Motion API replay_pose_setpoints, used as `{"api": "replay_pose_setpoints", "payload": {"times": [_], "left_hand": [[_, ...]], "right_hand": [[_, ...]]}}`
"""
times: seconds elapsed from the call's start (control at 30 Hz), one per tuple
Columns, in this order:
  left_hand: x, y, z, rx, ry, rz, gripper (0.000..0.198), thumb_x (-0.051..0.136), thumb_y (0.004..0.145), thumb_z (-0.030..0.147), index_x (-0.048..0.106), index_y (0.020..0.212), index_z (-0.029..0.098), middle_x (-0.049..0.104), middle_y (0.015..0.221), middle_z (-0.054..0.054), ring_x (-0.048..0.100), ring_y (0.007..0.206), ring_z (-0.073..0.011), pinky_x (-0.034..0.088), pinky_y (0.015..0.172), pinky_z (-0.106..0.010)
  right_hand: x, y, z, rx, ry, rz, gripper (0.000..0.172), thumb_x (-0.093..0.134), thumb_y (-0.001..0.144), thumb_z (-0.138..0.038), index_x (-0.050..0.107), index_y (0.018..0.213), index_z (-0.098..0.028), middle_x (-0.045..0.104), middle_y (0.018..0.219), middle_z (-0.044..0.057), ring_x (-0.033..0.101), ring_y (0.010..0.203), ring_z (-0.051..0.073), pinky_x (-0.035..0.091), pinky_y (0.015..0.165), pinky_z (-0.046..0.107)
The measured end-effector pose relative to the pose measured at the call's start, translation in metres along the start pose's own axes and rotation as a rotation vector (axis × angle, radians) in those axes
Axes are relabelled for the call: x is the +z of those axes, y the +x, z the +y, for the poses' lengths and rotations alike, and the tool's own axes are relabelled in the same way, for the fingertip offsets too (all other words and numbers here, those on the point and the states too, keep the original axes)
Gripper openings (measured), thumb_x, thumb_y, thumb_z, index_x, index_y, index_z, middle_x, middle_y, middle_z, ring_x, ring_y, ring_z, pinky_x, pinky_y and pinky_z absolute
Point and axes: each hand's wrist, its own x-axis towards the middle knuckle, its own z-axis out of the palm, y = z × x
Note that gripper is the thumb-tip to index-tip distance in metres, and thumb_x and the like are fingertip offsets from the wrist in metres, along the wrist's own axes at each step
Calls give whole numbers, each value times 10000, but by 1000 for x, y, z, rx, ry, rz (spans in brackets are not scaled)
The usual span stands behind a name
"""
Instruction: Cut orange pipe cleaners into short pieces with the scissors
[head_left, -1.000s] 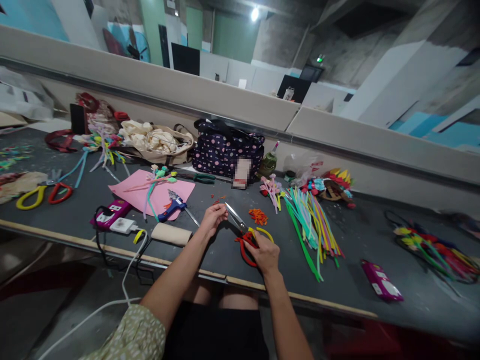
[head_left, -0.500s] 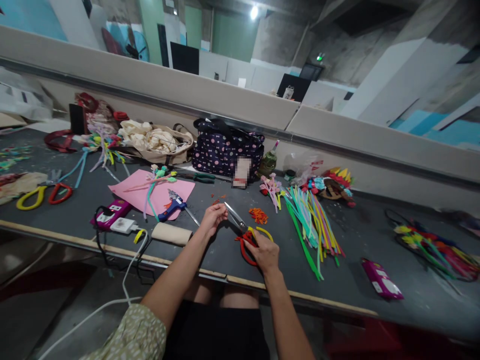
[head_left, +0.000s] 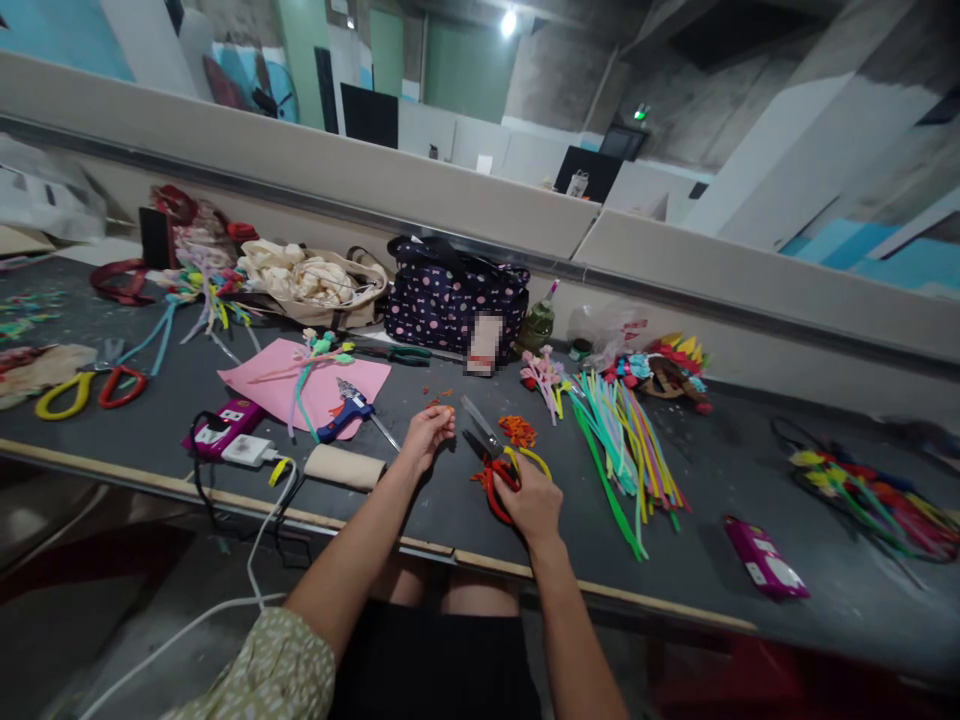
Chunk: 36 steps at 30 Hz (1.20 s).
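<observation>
My right hand grips a pair of scissors by the red and yellow handles, blades parted and pointing away to the upper left. Left of the blade tips, my left hand is closed in a pinch. A speck of orange shows at its fingertips, too small to name. Right of the blades lies a small heap of orange cut pieces. More red-orange bits lie beside the scissor handles, and a few crumbs lie beyond my left hand.
A blue glue gun rests on pink paper, near a beige roll and a purple power box. Pipe cleaners are bundled at right. A polka-dot bag stands behind. Another pair of scissors lies far left.
The scissors have opened wider and moved slightly right, away from my left hand, with my right hand. My left hand stays nearly in place.
</observation>
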Motion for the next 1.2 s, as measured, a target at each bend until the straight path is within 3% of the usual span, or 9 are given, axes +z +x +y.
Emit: {"api": "replay_pose_setpoints", "payload": {"times": [0.23,0.5,0.63,0.8,0.93,1.1,1.2], "left_hand": [[-1,1,1,115,10,56,276,765,607,271,621,786,118,604,685,-18,544,536,-66,441,476,-169],[4,-2,-2,222,187,52,256,714,633,343,613,756,143,636,769,-37,529,545,-79,395,480,-184],[10,-8,-8,311,484,-53,141,701,647,284,664,691,154,597,643,-13,496,562,-97,378,529,-194],[19,-18,-13,352,696,-254,37,719,594,202,685,602,190,632,682,-38,536,695,-159,412,680,-242],[24,-23,-17,418,861,-428,45,663,652,206,700,627,207,643,685,-39,558,721,-175,420,729,-268],[26,-24,-21,487,904,-582,108,614,716,198,717,686,212,661,724,-48,584,727,-168,429,747,-270],[26,-23,-18,460,837,-593,139,592,738,197,729,757,202,674,816,-67,597,795,-175,426,800,-279]], "right_hand": [[-1,2,-2,29,-59,-47,505,495,823,-528,580,1150,-153,670,880,73,604,775,178,394,638,269],[-4,1,0,115,42,29,487,483,830,-556,624,1089,-168,631,682,27,571,635,150,387,604,261],[-1,0,3,177,60,84,514,495,818,-567,625,1102,-159,629,677,26,568,624,148,390,606,263],[2,-1,9,276,61,138,540,501,802,-575,629,1102,-143,624,668,34,559,598,154,380,585,271],[1,-1,11,309,45,177,551,494,804,-584,630,1100,-140,628,664,41,566,598,168,374,568,275],[-1,1,11,346,39,206,530,509,795,-593,640,1078,-164,614,626,28,564,579,182,364,555,279],[-2,1,13,389,53,232,544,497,791,-603,641,1077,-163,607,624,35,558,571,188,362,552,281]]}}
